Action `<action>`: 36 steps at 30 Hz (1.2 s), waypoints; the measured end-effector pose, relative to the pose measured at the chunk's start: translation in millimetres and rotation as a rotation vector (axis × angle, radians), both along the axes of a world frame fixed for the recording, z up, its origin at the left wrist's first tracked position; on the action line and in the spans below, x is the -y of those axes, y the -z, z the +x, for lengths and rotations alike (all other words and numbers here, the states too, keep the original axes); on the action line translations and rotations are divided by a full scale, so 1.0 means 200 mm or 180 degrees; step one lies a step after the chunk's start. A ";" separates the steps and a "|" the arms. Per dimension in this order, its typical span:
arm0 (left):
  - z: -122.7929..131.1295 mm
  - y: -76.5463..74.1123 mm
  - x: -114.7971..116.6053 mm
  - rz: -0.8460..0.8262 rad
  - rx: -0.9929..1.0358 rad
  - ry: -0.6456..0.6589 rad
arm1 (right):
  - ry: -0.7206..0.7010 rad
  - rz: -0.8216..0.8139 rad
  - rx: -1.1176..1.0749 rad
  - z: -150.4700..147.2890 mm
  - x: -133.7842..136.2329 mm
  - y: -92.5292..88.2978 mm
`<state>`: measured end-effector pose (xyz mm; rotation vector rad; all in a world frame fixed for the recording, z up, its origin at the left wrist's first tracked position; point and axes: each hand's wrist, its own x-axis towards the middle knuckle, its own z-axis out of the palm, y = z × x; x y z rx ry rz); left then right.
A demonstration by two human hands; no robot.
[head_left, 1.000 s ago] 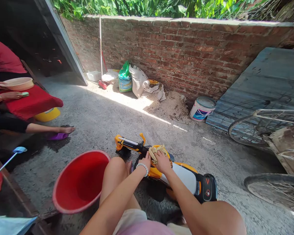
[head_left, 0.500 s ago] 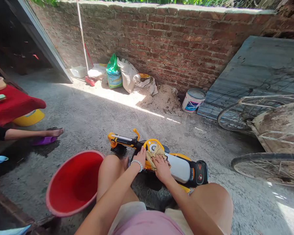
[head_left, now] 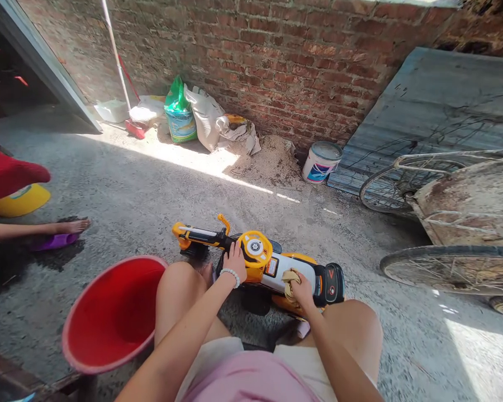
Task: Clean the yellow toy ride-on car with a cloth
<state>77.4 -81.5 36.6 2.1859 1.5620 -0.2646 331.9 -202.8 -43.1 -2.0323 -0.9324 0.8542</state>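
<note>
A yellow, black and white ride-on toy excavator [head_left: 287,264] stands on the concrete between my knees. Its yellow steering wheel [head_left: 255,249] faces up near the front, with the boom stretching left. My left hand [head_left: 235,263], with a beaded bracelet on its wrist, lies with fingers extended on the body just left of the wheel. My right hand [head_left: 302,289] is closed around a bunched tan cloth [head_left: 290,279] at the near edge of the white seat [head_left: 305,269]. Part of the cloth hangs down along the toy's side.
A red bucket [head_left: 109,312] stands by my left knee. Another person's foot [head_left: 73,225] is at left, beside a purple slipper [head_left: 56,241]. Sacks [head_left: 203,117] and a paint bucket [head_left: 322,162] line the brick wall; a wheeled cart [head_left: 465,206] stands right.
My right hand has moved the cloth from the steering wheel rightward to the seat's near edge, uncovering the wheel. My left hand stays by the wheel. The view has shifted down and right.
</note>
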 end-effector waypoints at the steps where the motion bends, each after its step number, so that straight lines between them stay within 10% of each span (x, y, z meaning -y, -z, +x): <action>1: 0.03 0.01 0.01 0.0053 0.0034 0.0007 | 0.0107 0.0078 -0.0311 0.00 -0.05 -0.04; 7: 0.11 0.12 0.08 0.0110 -0.0024 0.0153 | -0.0676 0.0342 0.0168 -0.38 -0.35 -0.20; 12: 0.09 0.14 0.05 0.0033 -0.0294 0.0345 | -0.1376 -0.0200 0.0938 -0.53 -0.33 -0.15; 16: 0.08 0.10 0.03 0.0049 -0.0357 0.0384 | -0.1824 0.0099 0.0985 -0.20 -0.12 -0.20; 19: 0.08 0.09 0.04 0.0023 -0.0259 0.0358 | -0.1363 0.0017 0.1767 0.19 0.09 -0.29; 25: 0.09 0.09 0.05 0.0110 -0.0121 0.0337 | -0.0945 -0.1619 0.2722 0.64 0.40 -0.30; 36: 0.08 0.06 0.05 0.0021 -0.0214 0.0381 | -0.1540 -0.2662 0.2623 0.85 -0.27 -0.29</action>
